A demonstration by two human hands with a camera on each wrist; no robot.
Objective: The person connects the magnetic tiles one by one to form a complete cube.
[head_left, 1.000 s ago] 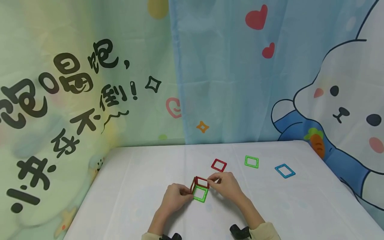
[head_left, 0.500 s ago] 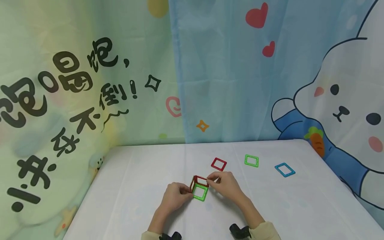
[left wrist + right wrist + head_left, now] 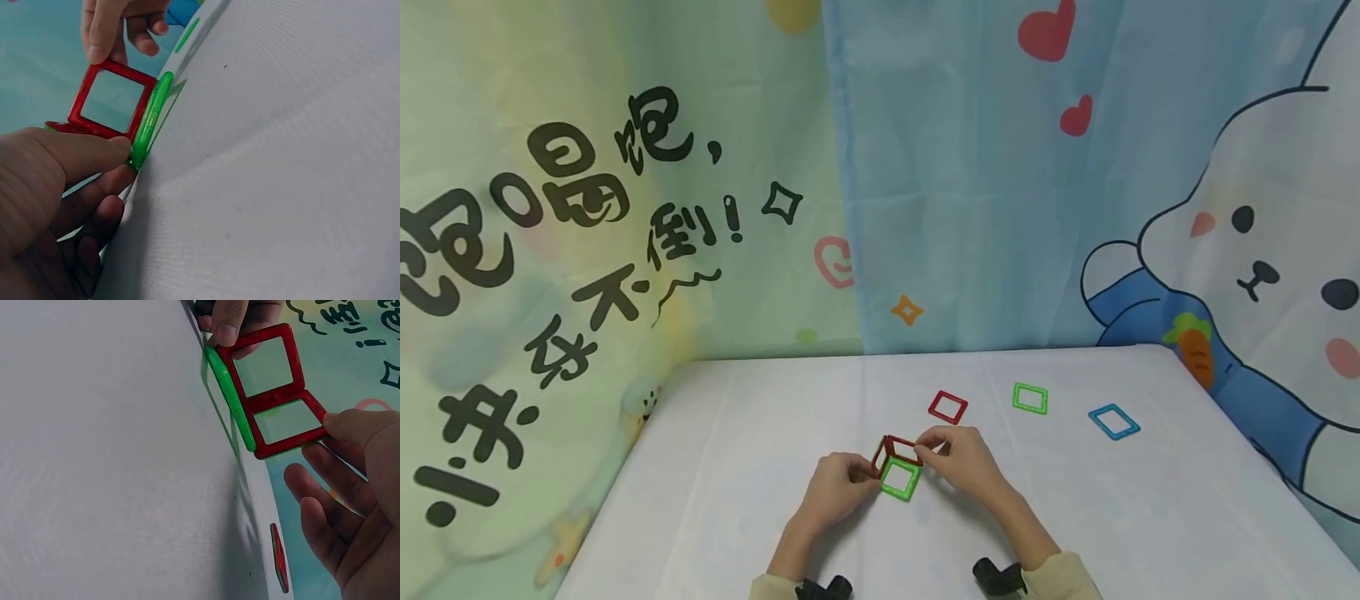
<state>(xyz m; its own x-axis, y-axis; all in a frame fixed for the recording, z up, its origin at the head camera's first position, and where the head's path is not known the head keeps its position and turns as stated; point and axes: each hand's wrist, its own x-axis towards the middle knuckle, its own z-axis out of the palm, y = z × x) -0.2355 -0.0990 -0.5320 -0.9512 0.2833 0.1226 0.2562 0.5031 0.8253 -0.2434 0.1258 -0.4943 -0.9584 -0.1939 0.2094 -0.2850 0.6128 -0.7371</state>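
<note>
A green square tile (image 3: 898, 480) lies flat on the white table (image 3: 737, 467). Two red square tiles stand on its edges, one at the left (image 3: 878, 457) and one at the back (image 3: 904, 451). My left hand (image 3: 861, 475) pinches the left red tile where it meets the green one. In the left wrist view its thumb (image 3: 94, 156) presses at the corner of the green tile (image 3: 150, 122). My right hand (image 3: 928, 446) pinches the right corner of the back red tile (image 3: 287, 425), with its thumb (image 3: 356, 425) on the frame.
Three loose square tiles lie flat farther back on the table: red (image 3: 947, 407), green (image 3: 1030, 398) and blue (image 3: 1114, 421). Printed curtains hang behind the table and along its left and right sides. The table's right edge runs near the blue tile.
Both hands keep the same hold on the standing red tiles. Only the view has shifted a little.
</note>
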